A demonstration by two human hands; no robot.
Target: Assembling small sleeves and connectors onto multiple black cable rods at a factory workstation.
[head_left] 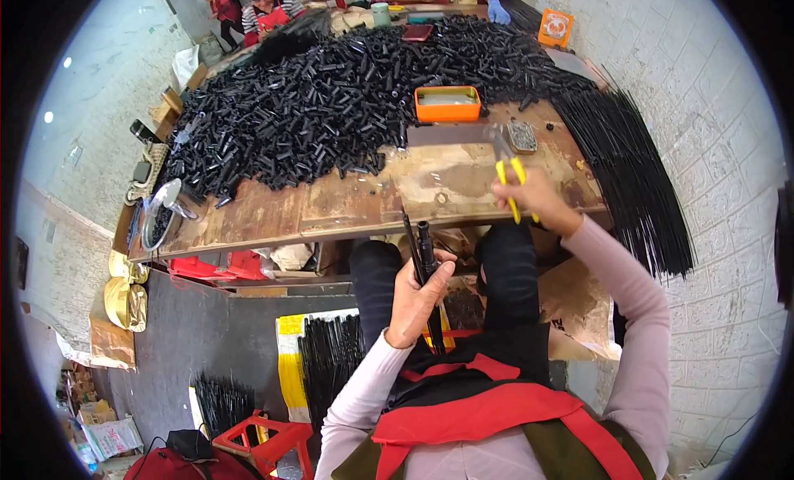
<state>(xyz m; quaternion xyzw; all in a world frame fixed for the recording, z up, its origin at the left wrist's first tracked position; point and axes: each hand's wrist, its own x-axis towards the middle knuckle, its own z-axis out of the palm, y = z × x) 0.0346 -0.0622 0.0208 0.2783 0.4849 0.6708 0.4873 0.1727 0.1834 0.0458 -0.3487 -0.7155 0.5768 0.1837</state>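
Note:
My left hand [420, 296] is above my lap, its fingers closed round a black tubular piece [426, 248] with a ringed top. A thin black rod [412, 240] stands beside the tube in the same grip, and dark lengths run down below my fingers. Over the table's near right part, my right hand [533, 197] grips pliers with yellow handles [519, 172]. The jaws point away from me, slightly blurred, toward a small tin of tiny metallic parts [522, 136]. I cannot tell whether the jaws hold anything.
A large heap of short black tubes [331, 100] covers the wooden table [314, 200]. An orange box [447, 108] stands beyond a flat metal plate [451, 135]. Long black rods [633, 166] overhang the right edge. A red stool [265, 439] is at lower left. People sit across the table.

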